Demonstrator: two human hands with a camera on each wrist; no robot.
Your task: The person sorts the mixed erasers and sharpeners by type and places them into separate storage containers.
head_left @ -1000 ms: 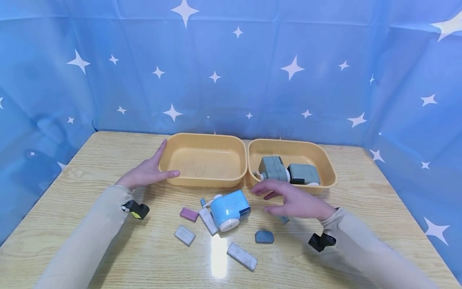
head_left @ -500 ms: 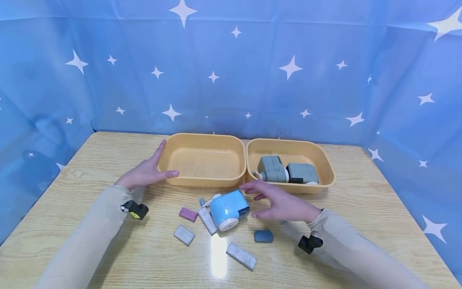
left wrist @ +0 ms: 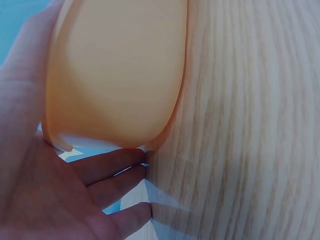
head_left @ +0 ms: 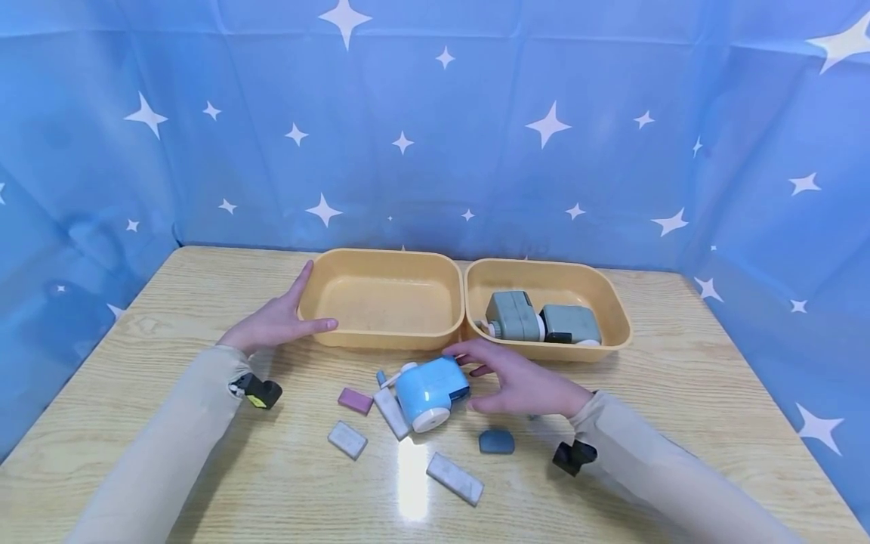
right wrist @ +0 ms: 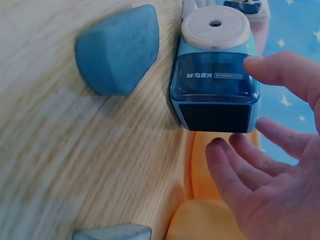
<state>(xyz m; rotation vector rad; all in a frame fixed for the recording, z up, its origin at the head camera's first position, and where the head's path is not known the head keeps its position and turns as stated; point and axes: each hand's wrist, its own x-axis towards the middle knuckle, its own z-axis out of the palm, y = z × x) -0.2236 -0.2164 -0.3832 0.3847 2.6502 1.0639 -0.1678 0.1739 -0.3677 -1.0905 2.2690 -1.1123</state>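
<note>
My left hand (head_left: 279, 323) rests against the left end of a yellow-orange plastic bin (head_left: 381, 341), thumb along its front and fingers at its end. In the left wrist view those fingers (left wrist: 117, 165) look nearly straight beside the bin wall (left wrist: 120, 65). To the right, my right hand (head_left: 519, 381) is spread at the right end of a light-blue crank pencil sharpener (head_left: 424, 389). In the right wrist view the thumb overlaps the edge of the sharpener (right wrist: 215, 77), with the other fingers loosely bent; whether they touch it I cannot tell.
A second bin (head_left: 544, 270) adjoins the first and holds two grey-green sharpeners (head_left: 513, 316). Around the blue sharpener lie a purple eraser (head_left: 356, 401), a dark-blue eraser (head_left: 496, 441) and several greyish-white erasers (head_left: 455, 478). Behind the table hangs a blue star-patterned cloth (head_left: 435, 113).
My right hand has moved left, from in front of the right bin to the blue sharpener's right end. The left hand and the objects stay where they were.
</note>
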